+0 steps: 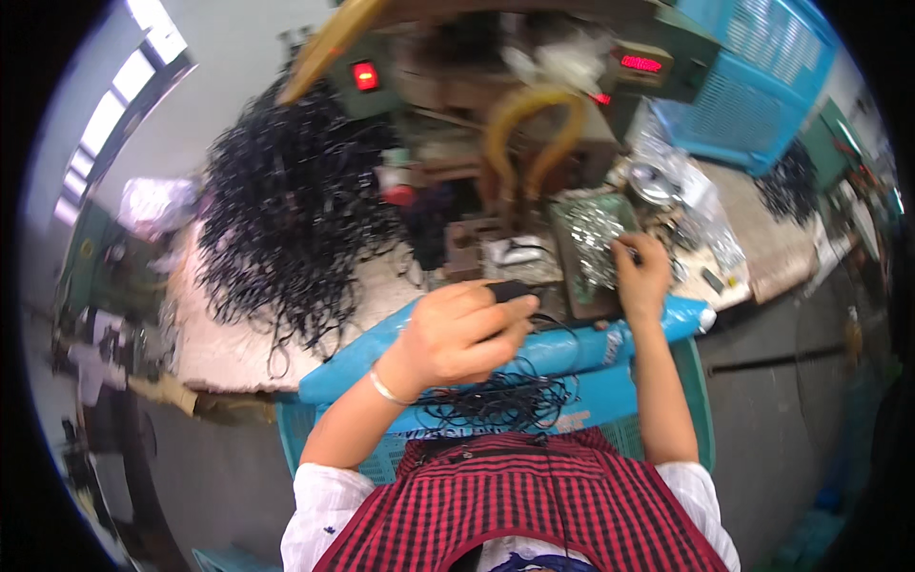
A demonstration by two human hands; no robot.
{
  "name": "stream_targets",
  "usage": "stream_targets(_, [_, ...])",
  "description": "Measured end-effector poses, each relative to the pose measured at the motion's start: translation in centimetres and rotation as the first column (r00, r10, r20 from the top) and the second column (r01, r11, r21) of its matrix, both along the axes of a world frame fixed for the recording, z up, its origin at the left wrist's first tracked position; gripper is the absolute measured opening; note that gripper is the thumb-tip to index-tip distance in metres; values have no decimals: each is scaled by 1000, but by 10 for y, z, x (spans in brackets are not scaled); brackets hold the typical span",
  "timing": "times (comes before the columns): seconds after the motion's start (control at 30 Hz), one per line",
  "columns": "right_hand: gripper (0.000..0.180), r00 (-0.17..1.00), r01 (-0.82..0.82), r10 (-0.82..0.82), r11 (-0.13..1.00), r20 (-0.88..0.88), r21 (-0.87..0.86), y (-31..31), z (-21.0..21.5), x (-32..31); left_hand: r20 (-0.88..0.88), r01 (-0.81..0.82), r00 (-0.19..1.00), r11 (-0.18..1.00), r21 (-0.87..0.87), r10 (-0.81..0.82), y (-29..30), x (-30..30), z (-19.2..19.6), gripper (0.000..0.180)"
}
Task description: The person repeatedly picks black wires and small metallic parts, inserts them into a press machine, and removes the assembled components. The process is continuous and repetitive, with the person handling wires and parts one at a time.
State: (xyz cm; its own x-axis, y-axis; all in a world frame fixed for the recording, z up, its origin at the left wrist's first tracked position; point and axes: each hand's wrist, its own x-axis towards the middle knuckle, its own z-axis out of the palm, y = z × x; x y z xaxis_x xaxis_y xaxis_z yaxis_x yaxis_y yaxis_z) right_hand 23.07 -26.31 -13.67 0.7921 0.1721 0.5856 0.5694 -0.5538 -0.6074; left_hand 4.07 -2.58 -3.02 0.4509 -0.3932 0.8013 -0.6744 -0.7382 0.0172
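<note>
Cluttered bench (238, 353), black cable heap (295, 210).

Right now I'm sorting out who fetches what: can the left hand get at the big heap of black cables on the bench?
Probably not straight away: the left hand already holds a black plug, and the heap of black cables lies well off to its left.

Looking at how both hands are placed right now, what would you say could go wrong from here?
The left hand grips a black plug whose thin cable trails into a loose coil on the lap; a loop might snag or tangle when pulled. The right hand reaches into a tray of small shiny parts close to the machine, so fingers could be pinched or parts knocked out.
</note>
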Motion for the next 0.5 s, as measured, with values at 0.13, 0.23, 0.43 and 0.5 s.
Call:
stream_targets(0.13, [12,977,-38,70,986,-201,160,1,12,-9,-40,26,999,999,-41,-28,2,-2,-7,19])
stream_targets(0.23, [15,976,-26,38,998,-216,59,10,10,-9,-15,-30,999,992,-119,28,-5,-9,-21,19])
stream_targets(0.43, [15,965,-65,98,988,-244,139,1,10,-19,89,-581,704,643,-500,705,49,-55,-10,14])
stream_targets(0.5, [15,963,-90,118,988,-244,122,6,18,-19,123,-795,447,457,-400,886,109,-56,16,15])
